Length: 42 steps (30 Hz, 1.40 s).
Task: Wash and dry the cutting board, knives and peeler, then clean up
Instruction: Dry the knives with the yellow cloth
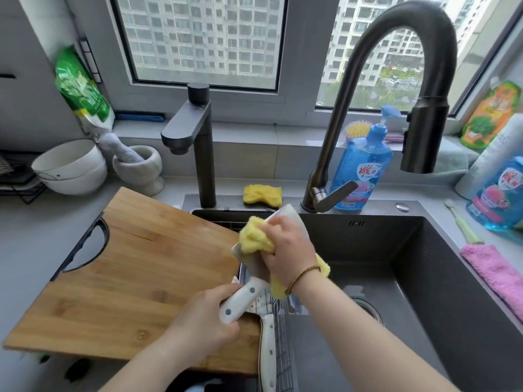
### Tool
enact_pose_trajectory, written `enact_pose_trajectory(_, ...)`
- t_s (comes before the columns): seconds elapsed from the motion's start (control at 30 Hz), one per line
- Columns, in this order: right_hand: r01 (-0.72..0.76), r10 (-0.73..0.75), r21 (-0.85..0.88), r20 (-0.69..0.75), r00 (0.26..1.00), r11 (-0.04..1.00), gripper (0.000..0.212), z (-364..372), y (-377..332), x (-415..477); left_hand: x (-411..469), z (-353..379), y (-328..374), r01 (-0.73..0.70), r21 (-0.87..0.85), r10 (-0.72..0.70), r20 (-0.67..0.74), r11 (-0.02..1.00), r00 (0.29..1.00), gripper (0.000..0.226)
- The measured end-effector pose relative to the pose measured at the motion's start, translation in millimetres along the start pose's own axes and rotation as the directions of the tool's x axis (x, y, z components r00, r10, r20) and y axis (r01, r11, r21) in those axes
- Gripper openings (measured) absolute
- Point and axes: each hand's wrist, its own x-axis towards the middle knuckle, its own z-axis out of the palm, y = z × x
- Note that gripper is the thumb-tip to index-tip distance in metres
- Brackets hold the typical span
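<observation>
Head view shows our left hand [203, 321] clasping the cleaver [245, 296] by its white handle and our right hand [285, 250] clutching a yellow cloth [253, 236] against its blade over the left edge of the sink [424, 250], where we judge a wet slip could cut fingers.

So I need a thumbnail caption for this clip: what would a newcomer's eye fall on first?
The hands at centre: the left hand grips a white-handled cleaver while the right hand rubs its blade with a yellow cloth, above the dark sink. Next come the big wooden board lying at left, partly over the sink, and the tall dark faucet arching at upper right.
</observation>
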Motion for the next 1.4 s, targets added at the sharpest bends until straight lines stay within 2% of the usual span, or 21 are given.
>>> enact_pose_trajectory(0.1,-0.300,0.306,0.086,-0.072,0.949,0.950,0.038,-12.2,30.0,15.4,-3.6,-0.6,2.1,-0.045,-0.001,0.045,-0.006,0.999,0.999,0.045)
enact_pose_trajectory(0.17,-0.381,0.390,0.082,-0.151,0.909,0.921,0.038,-17.5,33.0,17.2,-3.9,0.5,2.7,-0.053,-0.019,0.053,-0.013,0.998,0.999,0.052)
enact_pose_trajectory(0.23,-0.289,0.288,0.009,-0.133,0.948,0.957,0.038,-12.6,20.4,12.9,-2.2,0.3,4.2,-0.034,-0.073,0.031,-0.040,0.997,0.999,0.055)
enact_pose_trajectory(0.3,-0.015,0.003,-0.083,-0.137,0.991,0.996,0.037,-5.1,0.3,0.6,0.0,-2.7,7.8,-0.013,-0.139,0.005,-0.058,0.990,0.998,0.053)
enact_pose_trajectory(0.37,0.189,-0.205,-0.106,-0.167,0.965,0.976,0.035,6.8,-5.3,-10.8,1.0,-6.4,8.9,-0.002,-0.199,-0.010,-0.060,0.980,0.998,0.050)
enact_pose_trajectory(0.43,0.211,-0.217,-0.052,-0.261,0.941,0.976,0.035,14.0,3.0,-17.3,2.2,-9.7,6.0,-0.018,-0.264,0.002,-0.059,0.964,0.998,0.048)
enact_pose_trajectory(0.5,0.058,0.013,0.162,-0.406,0.914,0.985,0.026,13.7,10.4,-21.9,3.3,-12.3,2.3,-0.014,-0.315,0.005,-0.030,0.949,1.000,0.041)
enact_pose_trajectory(0.53,-0.071,0.226,0.344,-0.436,0.871,0.936,0.020,11.8,13.7,-23.6,4.1,-13.5,1.9,-0.002,-0.338,0.004,0.003,0.941,1.000,0.040)
enact_pose_trajectory(0.57,-0.208,0.446,0.533,-0.367,0.816,0.820,0.016,6.6,14.1,-24.2,4.9,-14.2,2.1,0.009,-0.357,0.007,0.043,0.934,0.999,0.039)
enact_pose_trajectory(0.63,-0.409,0.745,0.786,-0.097,0.660,0.464,0.016,-6.1,12.7,-24.6,5.1,-16.2,3.6,0.027,-0.391,0.019,0.111,0.920,0.994,0.037)
enact_pose_trajectory(0.67,-0.444,0.800,0.843,0.026,0.600,0.305,0.018,-9.9,13.2,-24.4,5.0,-17.7,5.0,0.040,-0.414,0.018,0.135,0.909,0.991,0.036)
enact_pose_trajectory(0.73,-0.451,0.788,0.887,0.205,0.580,0.101,0.027,-14.4,8.7,-22.0,5.2,-20.5,5.4,0.080,-0.430,0.006,0.196,0.899,0.981,0.035)
enact_pose_trajectory(0.8,-0.445,0.748,0.893,0.253,0.613,0.063,0.030,-11.9,3.1,-19.8,5.1,-22.3,8.1,0.110,-0.380,-0.004,0.268,0.918,0.963,0.031)
enact_pose_trajectory(0.87,-0.439,0.751,0.895,0.238,0.616,0.077,0.029,-9.2,-1.0,-18.0,6.0,-19.9,13.2,0.111,-0.243,-0.038,0.284,0.964,0.958,0.029)
enact_pose_trajectory(0.97,-0.398,0.740,0.905,0.164,0.652,0.151,0.024,-4.9,-3.3,-16.6,4.5,-11.0,20.5,0.045,-0.053,-0.036,0.160,0.998,0.986,0.041)
enact_pose_trajectory(1.03,-0.372,0.704,0.902,0.116,0.701,0.221,0.018,-4.7,-4.8,-16.5,4.6,-6.4,18.7,0.011,-0.030,-0.008,0.108,0.999,0.994,0.047)
enact_pose_trajectory(1.1,-0.324,0.638,0.865,0.006,0.770,0.383,0.015,-2.3,-5.0,-16.9,8.0,-11.0,16.3,0.047,-0.192,-0.031,0.084,0.980,0.996,0.034)
enact_pose_trajectory(1.2,-0.180,0.443,0.704,-0.209,0.872,0.687,0.023,9.1,-9.2,-27.2,6.9,-19.4,16.4,0.108,-0.544,-0.044,0.128,0.832,0.991,0.021)
enact_pose_trajectory(1.27,-0.064,0.270,0.523,-0.328,0.905,0.850,0.035,20.7,-14.3,-37.7,4.4,-20.9,14.7,0.122,-0.661,-0.033,0.145,0.740,0.989,0.019)
enact_pose_trajectory(1.33,0.057,0.091,0.347,-0.396,0.914,0.936,0.041,24.9,-8.8,-41.4,1.9,-20.1,11.9,0.145,-0.700,-0.030,0.173,0.700,0.984,0.020)
enact_pose_trajectory(1.4,0.091,0.030,0.257,-0.433,0.901,0.962,0.039,18.0,4.3,-33.8,-0.5,-20.4,6.3,0.167,-0.713,-0.014,0.216,0.681,0.976,0.019)
